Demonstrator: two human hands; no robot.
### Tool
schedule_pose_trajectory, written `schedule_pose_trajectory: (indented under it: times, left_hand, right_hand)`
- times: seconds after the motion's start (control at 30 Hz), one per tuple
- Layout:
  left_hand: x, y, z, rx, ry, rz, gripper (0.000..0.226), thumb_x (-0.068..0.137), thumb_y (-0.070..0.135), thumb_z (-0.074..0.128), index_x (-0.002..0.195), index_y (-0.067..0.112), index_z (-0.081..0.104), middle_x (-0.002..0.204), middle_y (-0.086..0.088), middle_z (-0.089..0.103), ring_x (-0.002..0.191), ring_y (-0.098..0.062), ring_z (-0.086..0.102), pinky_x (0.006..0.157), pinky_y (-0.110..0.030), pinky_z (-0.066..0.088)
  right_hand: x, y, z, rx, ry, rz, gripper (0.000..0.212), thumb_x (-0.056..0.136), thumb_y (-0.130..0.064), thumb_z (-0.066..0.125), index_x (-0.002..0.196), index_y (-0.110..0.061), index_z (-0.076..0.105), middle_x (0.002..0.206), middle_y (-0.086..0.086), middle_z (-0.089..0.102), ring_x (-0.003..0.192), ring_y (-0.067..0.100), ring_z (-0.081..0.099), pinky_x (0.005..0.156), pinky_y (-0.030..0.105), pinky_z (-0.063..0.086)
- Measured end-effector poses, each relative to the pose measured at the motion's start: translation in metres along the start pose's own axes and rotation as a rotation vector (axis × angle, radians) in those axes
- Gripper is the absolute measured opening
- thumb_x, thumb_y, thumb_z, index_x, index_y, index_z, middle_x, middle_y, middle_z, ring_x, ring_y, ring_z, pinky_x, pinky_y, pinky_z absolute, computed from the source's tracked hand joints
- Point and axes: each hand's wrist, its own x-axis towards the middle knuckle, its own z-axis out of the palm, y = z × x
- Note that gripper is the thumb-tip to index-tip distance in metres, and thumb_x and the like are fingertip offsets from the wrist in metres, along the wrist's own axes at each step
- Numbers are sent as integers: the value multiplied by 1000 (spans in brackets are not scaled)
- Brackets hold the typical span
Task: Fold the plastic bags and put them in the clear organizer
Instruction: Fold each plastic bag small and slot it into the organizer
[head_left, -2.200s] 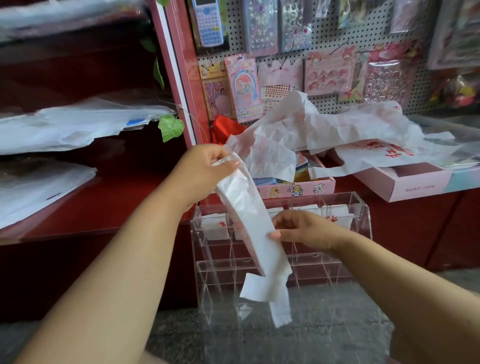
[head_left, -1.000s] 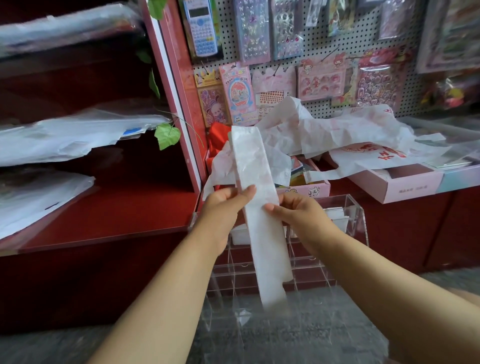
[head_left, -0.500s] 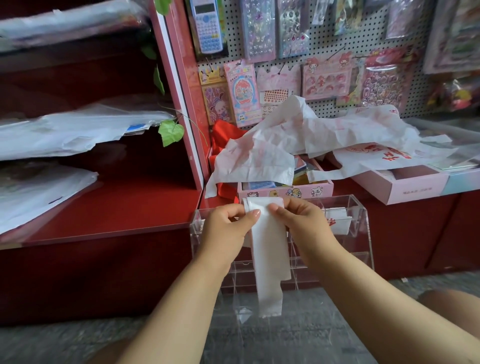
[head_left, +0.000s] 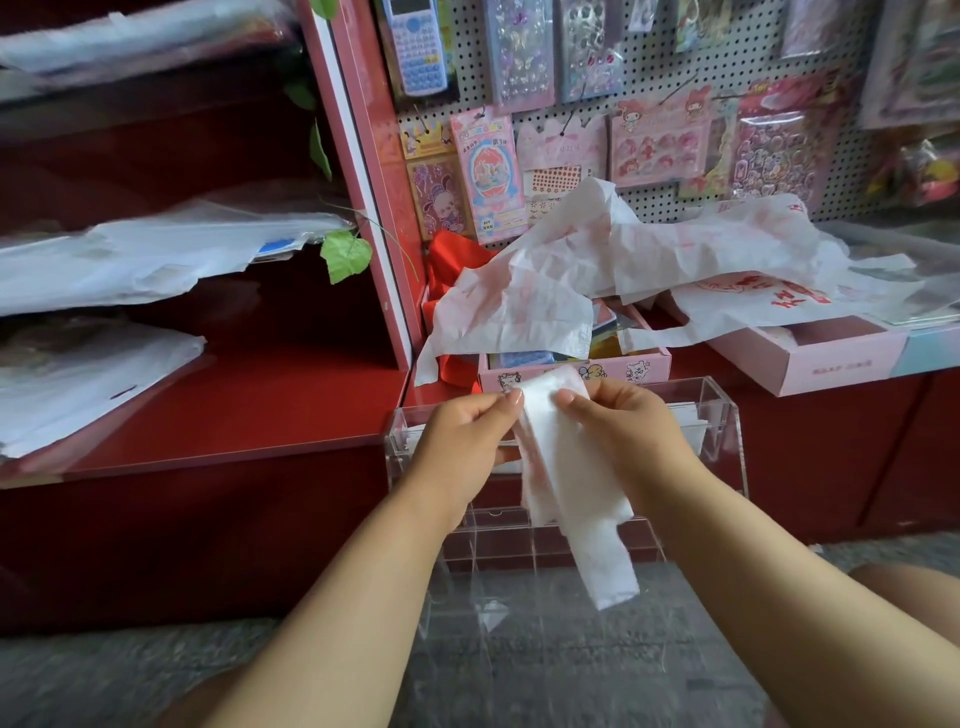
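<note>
Behind red shelf (head_left: 249, 410): pegboard (head_left: 649, 78); grey floor (head_left: 130, 670)

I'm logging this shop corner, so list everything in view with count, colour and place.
folded plastic bag: one, white with faint red print, a long strip hanging over the organizer, its top pinched by both hands
clear organizer: one, transparent, below the hands on the floor, with white folded pieces in its back compartments
loose plastic bags: a crumpled heap, white with red print, on the pink boxes
pink boxes: at least two, behind the organizer
red cloth: one, beside the heap
calculator: one, blue and white, hanging on the pegboard
sticker packs: many, mostly pink, on the pegboard
red shelves: left, holding clear-wrapped stock
green leaf: one, by the shelf post
left hand: pinches the bag
right hand: pinches the bag
</note>
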Motion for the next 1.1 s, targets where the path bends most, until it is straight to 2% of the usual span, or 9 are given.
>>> schedule_pose_trajectory:
  times: [0.17, 0.3, 0.47, 0.6, 0.67, 0.77, 0.9, 1.03, 1.1]
  left_hand:
    - [6, -1, 2, -95, -21, -73, 24, 101, 22, 51, 101, 10, 72, 103, -10, 75, 103, -28, 70, 96, -51, 52]
    - [5, -5, 6, -86, -28, -67, 21, 98, 19, 56, 93, 7, 73, 101, -12, 75, 102, -29, 70, 94, -46, 54]
    - [9, -15, 7, -48, 48, 7, 15, 89, 17, 68, 87, 3, 75, 98, -28, 71, 100, -43, 67, 92, -59, 52]
    - [13, -20, 7, -37, 63, 54, 54, 70, 47, 73, 86, -4, 67, 84, -13, 62, 81, -26, 56, 90, -66, 45]
    - [16, -23, 7, -13, 97, 81, 63, 68, 51, 69, 86, -9, 61, 82, -7, 55, 79, -21, 50, 84, -56, 52]
    - [15, -19, 7, -16, 133, 88, 66, 66, 52, 67, 86, -11, 59, 80, -8, 55, 77, -20, 49, 77, -41, 45]
    - [15, -14, 1, -5, 169, 75, 38, 84, 30, 69, 87, -8, 66, 86, -34, 64, 78, -23, 57, 82, -54, 54]
    - [17, -15, -5, 29, 172, 102, 53, 77, 40, 67, 85, -12, 60, 76, -12, 57, 72, -23, 51, 71, -40, 45]
    - [15, -16, -5, 42, 174, 101, 34, 84, 32, 69, 87, -2, 67, 81, -10, 66, 73, -24, 61, 73, -37, 50]
  right_hand:
    - [2, 2, -5, 70, -27, 72, 22, 84, -29, 73, 77, -10, 66, 77, 15, 66, 70, 30, 60, 71, 46, 54]
    - [4, 5, 0, 209, -51, 120, 27, 87, -23, 69, 62, -14, 63, 72, 11, 64, 63, 25, 58, 64, 35, 50]
    - [6, 9, 4, 262, -58, 113, 21, 85, -22, 70, 66, -13, 67, 72, 11, 67, 65, 25, 61, 69, 39, 52]
    - [7, 13, 7, 275, -36, 100, 17, 84, -22, 71, 74, -8, 65, 75, 12, 68, 67, 26, 61, 69, 41, 53]
    - [6, 15, 7, 294, -48, 89, 18, 86, -20, 69, 75, -6, 64, 74, 12, 69, 63, 25, 63, 63, 37, 55]
    - [7, 17, 8, 263, -57, 57, 13, 84, -18, 72, 84, -8, 63, 80, 13, 70, 67, 25, 65, 64, 38, 56]
    - [11, 20, 4, 184, -110, 60, 33, 78, -19, 77, 103, -7, 58, 101, 14, 71, 86, 26, 69, 81, 41, 54]
    - [7, 22, 2, 1, -251, 122, 25, 88, -21, 68, 104, -1, 69, 101, 11, 74, 91, 24, 70, 82, 37, 56]
    - [6, 23, 4, 4, -237, 115, 22, 89, -19, 67, 100, -1, 71, 98, 12, 75, 88, 24, 71, 79, 36, 56]
